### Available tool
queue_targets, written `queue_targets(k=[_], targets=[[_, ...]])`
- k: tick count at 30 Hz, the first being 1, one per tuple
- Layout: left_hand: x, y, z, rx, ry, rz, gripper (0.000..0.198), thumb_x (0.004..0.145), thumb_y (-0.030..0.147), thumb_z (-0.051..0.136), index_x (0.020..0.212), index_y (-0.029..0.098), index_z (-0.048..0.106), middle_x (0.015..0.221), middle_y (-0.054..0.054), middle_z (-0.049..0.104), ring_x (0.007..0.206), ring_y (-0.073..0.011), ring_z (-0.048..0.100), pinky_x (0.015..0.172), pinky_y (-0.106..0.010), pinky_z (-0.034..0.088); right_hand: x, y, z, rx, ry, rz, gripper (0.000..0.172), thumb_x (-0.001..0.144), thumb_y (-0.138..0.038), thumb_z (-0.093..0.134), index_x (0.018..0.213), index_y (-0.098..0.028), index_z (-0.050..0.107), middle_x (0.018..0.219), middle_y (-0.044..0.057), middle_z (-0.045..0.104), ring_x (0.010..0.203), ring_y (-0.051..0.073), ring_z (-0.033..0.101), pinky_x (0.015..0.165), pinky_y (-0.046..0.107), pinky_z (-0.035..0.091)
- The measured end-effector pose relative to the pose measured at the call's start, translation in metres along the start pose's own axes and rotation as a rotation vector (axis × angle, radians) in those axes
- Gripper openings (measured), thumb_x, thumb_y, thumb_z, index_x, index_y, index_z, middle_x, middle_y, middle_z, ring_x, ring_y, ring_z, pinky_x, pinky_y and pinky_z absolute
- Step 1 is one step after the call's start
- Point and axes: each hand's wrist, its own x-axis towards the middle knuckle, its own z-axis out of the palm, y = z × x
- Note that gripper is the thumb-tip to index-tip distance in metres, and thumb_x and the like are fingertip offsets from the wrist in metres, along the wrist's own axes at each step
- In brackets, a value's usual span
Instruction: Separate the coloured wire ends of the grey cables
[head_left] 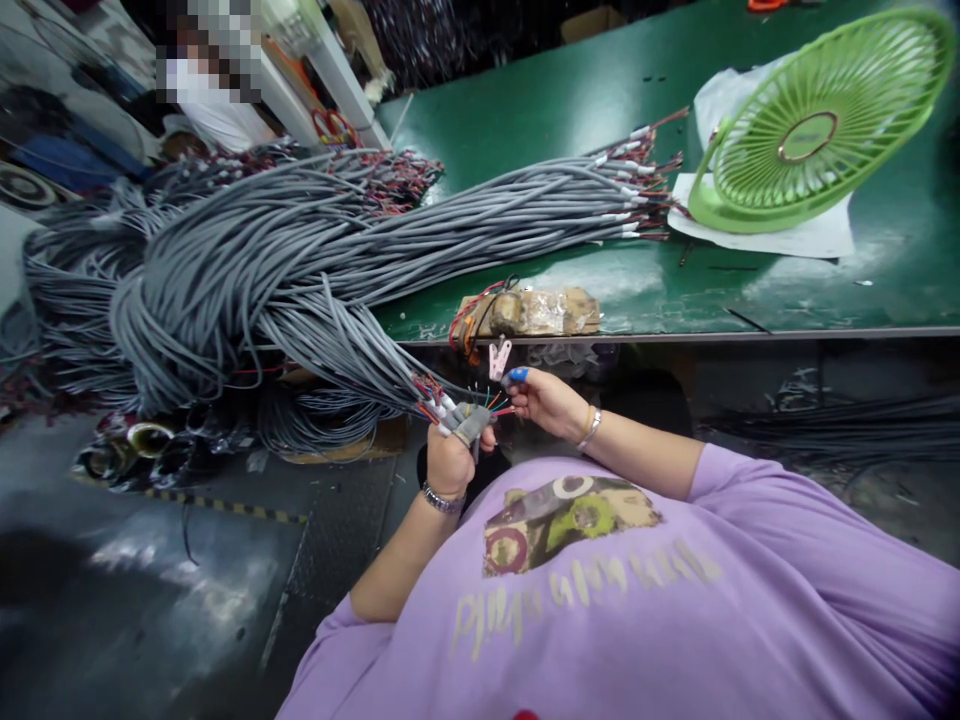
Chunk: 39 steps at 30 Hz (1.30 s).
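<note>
My left hand (450,462), with a watch at the wrist, is closed around the end of a grey cable (471,418) just below the table edge. Thin coloured wires (496,402) fan out of that end toward my right hand (551,402). Fingertips of my right hand, one wrapped in blue, are pinched together at the wire tips; what exactly lies between them is too small to make out. A pale pink clip (499,360) is just above these fingers. Behind my left hand, a bunch of grey cables (352,345) hangs down with stripped ends.
A large pile of grey cables (247,230) lies across the green table (540,120). A taped wooden block (551,312) with red and black wires sits at the front edge. A green fan (810,140) stands right, on white paper. Another person (214,100) is at the back left.
</note>
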Motion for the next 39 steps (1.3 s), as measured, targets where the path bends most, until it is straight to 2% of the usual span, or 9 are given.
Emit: queue_targets(k=[3,8,12,16,24,33,39], targets=[[0.004,0.006,0.0,-0.023,-0.103,-0.041,0.03,0.071,0.033,0.073,0.052,0.014,0.059,0.044,0.0,0.056,0.037,-0.0074,0.048,0.039,-0.019,0.037,0.004,-0.008,-0.004,-0.006,0.011,0.027,0.028,0.087,-0.041,0.058,0.079,-0.015,0.059,0.067,0.0,0.058,0.05,0.007,0.046,0.049,0.02,0.04],[0.012,0.012,0.009,-0.037,-0.138,-0.085,0.028,0.069,0.033,0.074,0.054,0.015,0.059,0.042,0.001,0.056,0.035,-0.0075,0.046,0.038,-0.019,0.035,0.011,-0.021,0.004,-0.064,-0.087,-0.02,0.044,0.088,-0.055,0.057,0.083,-0.012,0.065,0.073,0.003,0.063,0.054,0.008,0.051,0.05,0.02,0.042],[0.014,0.013,0.019,-0.02,-0.107,-0.077,0.028,0.068,0.033,0.074,0.053,0.015,0.059,0.043,0.0,0.056,0.037,-0.0073,0.047,0.039,-0.019,0.035,0.014,-0.024,0.013,-0.003,-0.145,-0.061,0.044,0.083,-0.056,0.063,0.083,-0.012,0.066,0.068,0.002,0.062,0.052,0.007,0.047,0.049,0.02,0.04],[0.013,0.012,0.022,0.0,-0.074,-0.066,0.03,0.068,0.035,0.075,0.052,0.015,0.058,0.043,0.001,0.055,0.037,-0.0071,0.047,0.039,-0.019,0.035,0.015,-0.023,0.019,0.071,-0.167,-0.01,0.043,0.081,-0.056,0.065,0.081,-0.012,0.067,0.065,0.001,0.061,0.056,0.009,0.05,0.049,0.02,0.041],[0.012,0.009,0.021,0.02,-0.065,-0.051,0.03,0.07,0.035,0.073,0.052,0.015,0.059,0.042,0.001,0.055,0.037,-0.0075,0.047,0.04,-0.019,0.037,0.024,-0.017,0.024,0.143,-0.118,-0.075,0.042,0.077,-0.054,0.071,0.075,-0.012,0.067,0.059,-0.001,0.058,0.052,0.007,0.047,0.049,0.019,0.04],[0.01,0.012,0.018,0.035,-0.085,-0.082,0.035,0.069,0.04,0.072,0.049,0.015,0.057,0.042,0.001,0.053,0.035,-0.0076,0.044,0.037,-0.02,0.033,0.018,-0.016,0.021,0.117,-0.144,-0.008,0.047,0.078,-0.061,0.065,0.08,-0.014,0.066,0.063,0.0,0.059,0.054,0.008,0.048,0.05,0.019,0.042],[0.013,0.009,0.017,0.065,-0.1,-0.086,0.034,0.071,0.037,0.072,0.049,0.015,0.057,0.041,0.001,0.053,0.035,-0.0075,0.044,0.038,-0.02,0.033,0.023,-0.015,0.022,0.111,-0.122,-0.119,0.044,0.072,-0.056,0.073,0.069,-0.013,0.063,0.06,-0.002,0.055,0.052,0.006,0.042,0.05,0.019,0.039]])
